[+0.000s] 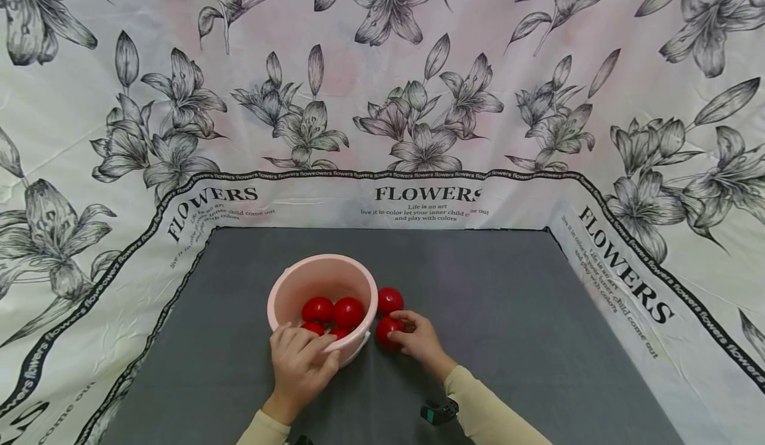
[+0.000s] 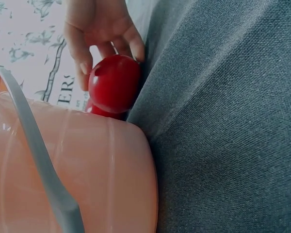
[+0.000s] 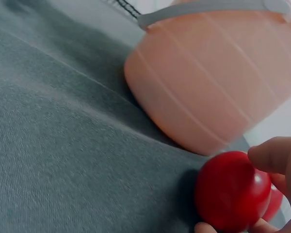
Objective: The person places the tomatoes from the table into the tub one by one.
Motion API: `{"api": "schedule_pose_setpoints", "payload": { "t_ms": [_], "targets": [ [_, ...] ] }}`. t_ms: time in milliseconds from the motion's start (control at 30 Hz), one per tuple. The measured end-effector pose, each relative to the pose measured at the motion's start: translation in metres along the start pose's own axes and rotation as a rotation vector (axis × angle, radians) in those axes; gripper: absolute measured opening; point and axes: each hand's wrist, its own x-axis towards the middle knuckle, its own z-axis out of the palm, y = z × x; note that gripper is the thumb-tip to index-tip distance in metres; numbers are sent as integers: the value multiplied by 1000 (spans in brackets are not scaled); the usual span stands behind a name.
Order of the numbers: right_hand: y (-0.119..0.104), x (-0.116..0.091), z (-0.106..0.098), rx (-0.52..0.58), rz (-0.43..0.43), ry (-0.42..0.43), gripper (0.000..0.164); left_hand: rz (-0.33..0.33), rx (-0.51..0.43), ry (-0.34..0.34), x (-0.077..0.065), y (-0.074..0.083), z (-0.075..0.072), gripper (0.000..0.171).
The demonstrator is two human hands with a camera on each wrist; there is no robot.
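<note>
A pink bucket [image 1: 325,277] stands tilted a little towards me, with several shiny red tomato-like balls [image 1: 348,313] inside. My left hand [image 1: 301,357] holds its near rim, fingers over the edge and thumb on the outer wall. Right of the bucket, my right hand [image 1: 423,340] grips a red ball [image 1: 387,333] on the grey cloth, thumb on one side and fingers round the other. Just behind it lies another red ball [image 1: 390,300], close by the bucket wall; the gripped ball mostly hides it in the right wrist view.
A pale grey handle [image 2: 41,150] hangs along the bucket's outside. Grey cloth [image 1: 508,312] covers the table. Flower-printed white sheeting [image 1: 418,196] rises along the back and both sides. A dark band with a small device [image 1: 439,412] sits at my right wrist.
</note>
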Motion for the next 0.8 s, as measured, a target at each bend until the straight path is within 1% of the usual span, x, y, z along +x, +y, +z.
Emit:
{"api": "schedule_pose_setpoints", "payload": {
  "t_ms": [267,467,633,800],
  "targets": [
    [-1,2,9,-9,0,18,45,-6,2,-9,-1,-1,0,33],
    [2,2,12,-18,-6,56,42,-9,9,-5,-1,-1,1,34],
    [-1,-4,11,19,-13,53,41,-14,16,-12,-1,0,1,35],
    [-5,-11,5,79,-17,42,40,-16,22,-11,-1,0,0,36]
  ]
}}
